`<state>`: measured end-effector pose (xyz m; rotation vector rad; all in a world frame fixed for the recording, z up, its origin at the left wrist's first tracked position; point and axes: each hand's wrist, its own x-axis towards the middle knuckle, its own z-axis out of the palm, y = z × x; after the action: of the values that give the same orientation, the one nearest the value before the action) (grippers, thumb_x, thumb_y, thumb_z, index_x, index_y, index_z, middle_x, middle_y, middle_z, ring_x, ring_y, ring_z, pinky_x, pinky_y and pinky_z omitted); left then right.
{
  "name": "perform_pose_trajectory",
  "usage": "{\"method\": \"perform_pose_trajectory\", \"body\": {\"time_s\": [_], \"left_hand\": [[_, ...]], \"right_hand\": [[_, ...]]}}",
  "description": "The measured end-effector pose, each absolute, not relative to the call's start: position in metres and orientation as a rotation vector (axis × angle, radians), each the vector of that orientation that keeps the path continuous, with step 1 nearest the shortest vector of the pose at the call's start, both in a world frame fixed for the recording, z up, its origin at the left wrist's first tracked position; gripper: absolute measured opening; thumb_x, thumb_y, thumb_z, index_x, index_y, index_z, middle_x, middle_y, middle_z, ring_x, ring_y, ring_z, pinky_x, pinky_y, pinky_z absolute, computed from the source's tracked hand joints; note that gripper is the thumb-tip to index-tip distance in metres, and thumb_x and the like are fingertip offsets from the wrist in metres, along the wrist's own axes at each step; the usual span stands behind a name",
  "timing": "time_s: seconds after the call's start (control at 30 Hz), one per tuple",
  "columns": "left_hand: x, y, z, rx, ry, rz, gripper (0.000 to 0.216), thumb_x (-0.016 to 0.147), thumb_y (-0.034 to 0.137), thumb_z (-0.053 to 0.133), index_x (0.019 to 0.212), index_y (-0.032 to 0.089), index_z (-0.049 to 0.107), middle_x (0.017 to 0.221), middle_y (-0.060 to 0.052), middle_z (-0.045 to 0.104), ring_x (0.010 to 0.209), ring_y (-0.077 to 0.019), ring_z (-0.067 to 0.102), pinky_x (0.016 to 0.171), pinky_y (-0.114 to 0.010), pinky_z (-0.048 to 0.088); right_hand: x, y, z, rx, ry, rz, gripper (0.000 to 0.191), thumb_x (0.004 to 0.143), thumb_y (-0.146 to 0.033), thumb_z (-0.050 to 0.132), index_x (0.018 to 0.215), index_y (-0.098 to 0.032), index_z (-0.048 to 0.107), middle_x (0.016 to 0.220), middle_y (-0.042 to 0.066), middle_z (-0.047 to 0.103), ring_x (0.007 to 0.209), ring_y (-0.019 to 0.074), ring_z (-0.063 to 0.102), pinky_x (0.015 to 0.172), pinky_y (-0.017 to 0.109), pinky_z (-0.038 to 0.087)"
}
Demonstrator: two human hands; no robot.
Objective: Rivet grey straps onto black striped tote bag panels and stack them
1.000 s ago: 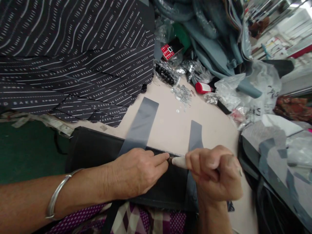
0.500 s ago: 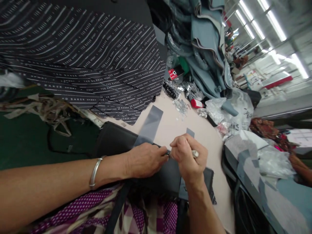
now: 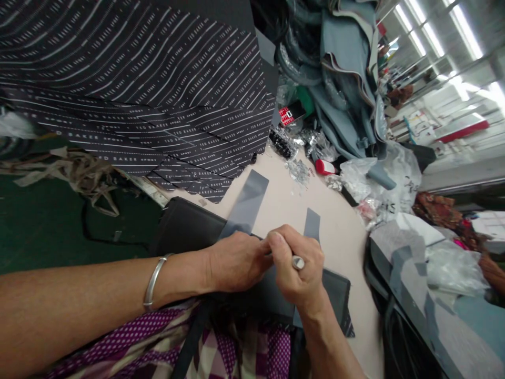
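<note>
A black, leather-like panel [image 3: 189, 223] lies across the near edge of the table, with patterned lining showing at its right corner. My left hand [image 3: 239, 261], a silver bangle on its wrist, is closed at the panel's upper edge; its fingertips are partly hidden. Pressed up against it is my right hand [image 3: 295, 266], wrapped round a thin tool with a pale round handle [image 3: 298, 262] whose end faces me. The tool's tip is hidden between the hands. Two grey translucent strips, a wide one [image 3: 249, 200] and a narrow one [image 3: 312, 223], stick out beyond the panel.
Dark printed lining fabric [image 3: 158, 95] covers the far left. Stacked grey-blue pieces [image 3: 343, 79] stand at the back beside a red-capped container [image 3: 325, 167], small metal bits [image 3: 299, 172] and plastic bags [image 3: 394, 168]. More grey pieces [image 3: 410, 273] lie at right. Scrap strips [image 3: 87, 173] hang at left.
My right hand has shifted slightly left against my left hand and turned, so the tool's handle end now points toward me. The view has shifted a little.
</note>
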<state>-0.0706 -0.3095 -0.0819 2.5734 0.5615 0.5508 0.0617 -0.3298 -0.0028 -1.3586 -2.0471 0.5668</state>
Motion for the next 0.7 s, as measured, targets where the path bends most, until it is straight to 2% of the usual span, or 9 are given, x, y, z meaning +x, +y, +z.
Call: {"method": "perform_pose_trajectory", "body": {"time_s": [0.13,0.3,0.43,0.53,0.57,0.63,0.7], "left_hand": [[-0.074,-0.309,-0.072,2.629,0.585,0.479,0.011,0.088,0.020,0.054,0.096,0.017,0.061,0.088,-0.005,0.066,0.066,-0.0200,0.064,0.049,-0.030,0.048],[-0.074,-0.310,-0.073,2.635,0.614,0.575,0.005,0.088,0.020,0.055,0.089,0.017,0.059,0.083,-0.005,0.065,0.069,-0.0204,0.065,0.052,-0.031,0.047],[-0.073,-0.311,-0.077,2.636,0.645,0.602,0.005,0.086,0.019,0.056,0.089,0.017,0.060,0.082,-0.004,0.066,0.064,-0.0194,0.063,0.050,-0.031,0.045],[-0.073,-0.310,-0.077,2.656,0.661,0.604,0.006,0.087,0.019,0.055,0.089,0.017,0.060,0.082,-0.004,0.066,0.067,-0.0200,0.065,0.053,-0.031,0.047],[-0.073,-0.310,-0.077,2.661,0.667,0.602,0.007,0.087,0.019,0.055,0.091,0.017,0.061,0.083,-0.004,0.066,0.069,-0.0205,0.065,0.054,-0.031,0.048],[-0.073,-0.310,-0.078,2.667,0.664,0.591,0.014,0.088,0.020,0.054,0.100,0.018,0.063,0.085,-0.004,0.066,0.072,-0.0214,0.066,0.057,-0.031,0.049],[-0.073,-0.311,-0.078,2.675,0.643,0.579,0.026,0.089,0.019,0.053,0.113,0.020,0.063,0.085,-0.003,0.066,0.073,-0.0215,0.067,0.059,-0.031,0.050]], "right_hand": [[0.079,-0.333,0.004,-1.294,-1.490,0.757,0.027,0.097,-0.025,0.049,0.073,-0.018,0.061,0.048,-0.008,0.037,0.038,0.0077,0.036,0.039,0.022,0.030],[0.072,-0.338,0.009,-0.966,-1.207,0.599,0.020,0.092,-0.023,0.053,0.074,-0.019,0.061,0.045,-0.011,0.028,0.032,0.0058,0.025,0.036,0.021,0.027],[0.077,-0.344,-0.006,-1.180,-1.145,0.688,0.027,0.093,-0.032,0.056,0.069,-0.019,0.056,0.045,-0.011,0.030,0.034,0.0064,0.028,0.036,0.020,0.026],[0.103,-0.364,-0.001,-1.578,-1.302,0.676,0.031,0.093,-0.042,0.057,0.071,-0.019,0.059,0.047,-0.009,0.037,0.038,0.0084,0.035,0.039,0.021,0.029],[0.112,-0.376,0.003,-1.777,-1.412,0.661,0.030,0.091,-0.044,0.058,0.076,-0.019,0.063,0.049,-0.007,0.043,0.040,0.0099,0.040,0.041,0.022,0.031],[0.126,-0.410,0.008,-2.188,-1.624,0.595,0.027,0.089,-0.045,0.061,0.099,-0.021,0.069,0.056,-0.003,0.057,0.048,0.0154,0.054,0.047,0.025,0.037],[0.130,-0.450,0.003,-2.491,-1.736,0.509,0.049,0.086,-0.041,0.064,0.130,-0.020,0.059,0.065,0.002,0.069,0.059,0.0241,0.066,0.053,0.029,0.043]]}}
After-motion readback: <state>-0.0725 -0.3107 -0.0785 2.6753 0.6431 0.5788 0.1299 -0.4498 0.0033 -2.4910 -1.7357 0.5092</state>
